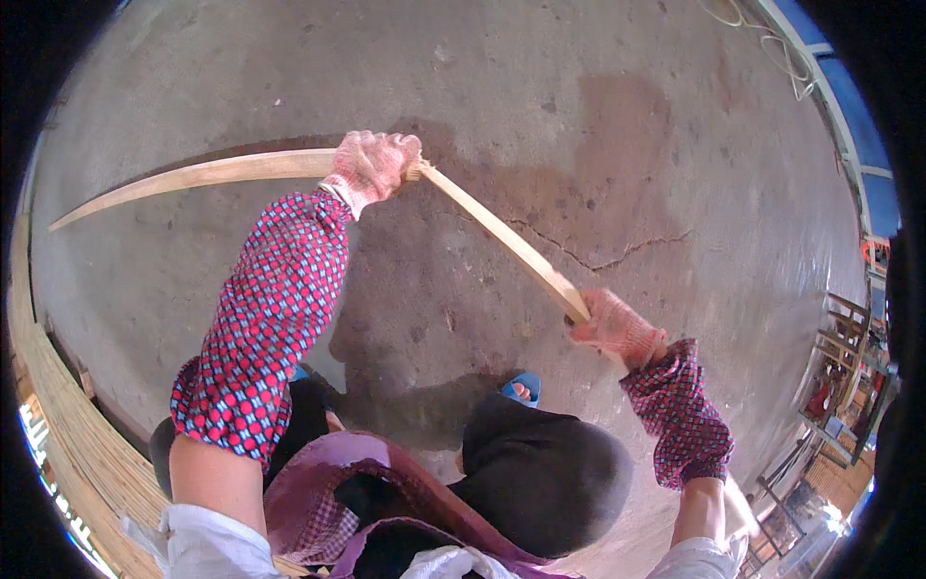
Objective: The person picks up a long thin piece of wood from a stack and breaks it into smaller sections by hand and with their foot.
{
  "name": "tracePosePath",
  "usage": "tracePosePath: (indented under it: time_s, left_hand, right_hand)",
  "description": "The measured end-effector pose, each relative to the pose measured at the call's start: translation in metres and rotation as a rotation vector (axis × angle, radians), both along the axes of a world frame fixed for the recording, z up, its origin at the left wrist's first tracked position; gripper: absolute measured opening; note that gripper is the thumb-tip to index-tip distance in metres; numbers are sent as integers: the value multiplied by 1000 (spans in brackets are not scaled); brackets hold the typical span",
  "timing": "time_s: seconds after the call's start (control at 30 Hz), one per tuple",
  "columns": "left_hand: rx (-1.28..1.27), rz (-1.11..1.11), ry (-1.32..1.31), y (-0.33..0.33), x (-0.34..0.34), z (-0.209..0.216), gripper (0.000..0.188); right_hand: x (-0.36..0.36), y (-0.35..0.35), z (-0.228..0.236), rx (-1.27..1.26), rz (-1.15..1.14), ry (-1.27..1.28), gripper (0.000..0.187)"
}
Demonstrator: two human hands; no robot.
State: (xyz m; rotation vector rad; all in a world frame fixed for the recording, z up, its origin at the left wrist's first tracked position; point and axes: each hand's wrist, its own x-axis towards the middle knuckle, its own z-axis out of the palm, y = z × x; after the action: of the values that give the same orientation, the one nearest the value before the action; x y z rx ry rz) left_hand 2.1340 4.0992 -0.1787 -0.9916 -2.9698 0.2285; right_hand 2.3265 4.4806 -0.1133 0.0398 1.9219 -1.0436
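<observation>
Both of my hands wear pinkish work gloves, with red-and-blue patterned sleeve covers above them. My left hand (371, 169) is closed round pale split wood or bamboo near the middle of the view. From that fist, one tapering strip (207, 172) runs out to the far left. A second pale length (497, 232) slants down to my right hand (617, 328), which is closed on it. Whether the two lengths are one bent piece or two pieces is hidden in the left glove. Another pale length (738, 502) shows beside my right forearm.
Long pale strips (92, 444) lie along the left edge. Wooden stools or frames (839, 352) stand at the right. A light hose or cord (791, 63) hangs at the upper right. My knees are bent above the cracked concrete floor (502, 96); a blue sandal (521, 388) shows.
</observation>
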Motion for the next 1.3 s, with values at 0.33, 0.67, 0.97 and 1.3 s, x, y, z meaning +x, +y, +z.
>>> tracePosePath:
  time_s: [0.33, 0.67, 0.97, 1.3]
  left_hand:
    - [603, 106, -614, -81, -55, -18, 28]
    - [2250, 846, -1291, 99, 53, 62, 28]
    - [2501, 1037, -925, 24, -30, 20, 19]
    - [2299, 1037, -839, 3, -45, 1, 25]
  right_hand:
    - [49, 16, -17, -385, -230, -442, 18]
    - [-45, -44, 3, 531, 59, 378, 45]
    - [48, -10, -15, 666, -97, 494, 67]
    - [129, 67, -54, 799, -161, 454, 57]
